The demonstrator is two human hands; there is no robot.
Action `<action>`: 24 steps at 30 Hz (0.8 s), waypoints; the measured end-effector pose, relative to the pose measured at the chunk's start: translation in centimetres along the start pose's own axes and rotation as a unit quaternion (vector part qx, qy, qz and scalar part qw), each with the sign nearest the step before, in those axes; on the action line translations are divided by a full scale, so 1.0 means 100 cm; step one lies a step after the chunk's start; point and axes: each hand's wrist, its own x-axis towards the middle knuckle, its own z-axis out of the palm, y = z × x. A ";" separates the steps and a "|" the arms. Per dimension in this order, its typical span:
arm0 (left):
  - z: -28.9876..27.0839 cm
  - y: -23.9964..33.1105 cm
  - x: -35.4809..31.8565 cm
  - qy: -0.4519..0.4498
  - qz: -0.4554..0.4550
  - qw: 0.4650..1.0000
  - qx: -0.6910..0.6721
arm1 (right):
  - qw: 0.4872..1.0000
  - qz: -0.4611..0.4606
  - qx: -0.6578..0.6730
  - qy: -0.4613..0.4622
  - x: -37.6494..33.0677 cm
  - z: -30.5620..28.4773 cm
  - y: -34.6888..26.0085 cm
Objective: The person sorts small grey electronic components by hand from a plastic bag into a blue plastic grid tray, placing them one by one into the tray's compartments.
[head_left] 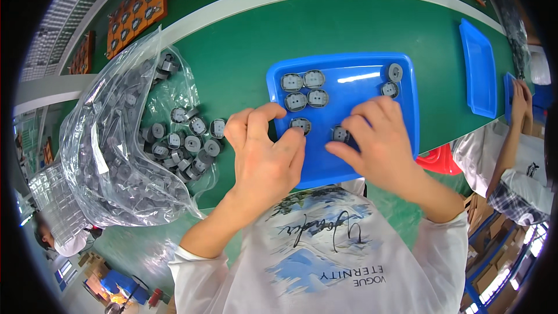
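My left hand point(261, 154) is over the left side of a blue tray point(343, 172), fingers curled and thumb tip against a grey round plastic part point(300, 125). Across from it, my right hand point(381, 139) has thumb and index finger around another grey round part point(340, 134), partly covered by the fingers. A cluster of similar parts point(314, 78) lies face up in the tray's far left corner. Two more grey parts point(389, 89) are at its far right, the farther one tilted to show its side.
Left of the tray, a clear plastic bag point(116, 157) spills loose grey parts point(197, 126) onto the green table point(232, 40). More blue trays point(480, 70) stand at right, by a co-worker's hands point(519, 102). An orange board point(136, 14) holding parts is at far left. A red stool point(440, 160) shows below the table.
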 end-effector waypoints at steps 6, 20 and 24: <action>0.002 0.003 0.001 0.018 -0.016 1.000 0.009 | 0.992 -0.105 0.066 -0.019 0.010 0.006 0.001; 0.004 0.000 0.002 0.032 -0.033 0.999 -0.009 | 0.994 -0.095 0.052 0.029 0.016 0.011 0.012; 0.003 0.000 0.006 0.032 -0.032 0.999 -0.008 | 0.993 -0.095 0.060 0.047 0.017 0.018 0.012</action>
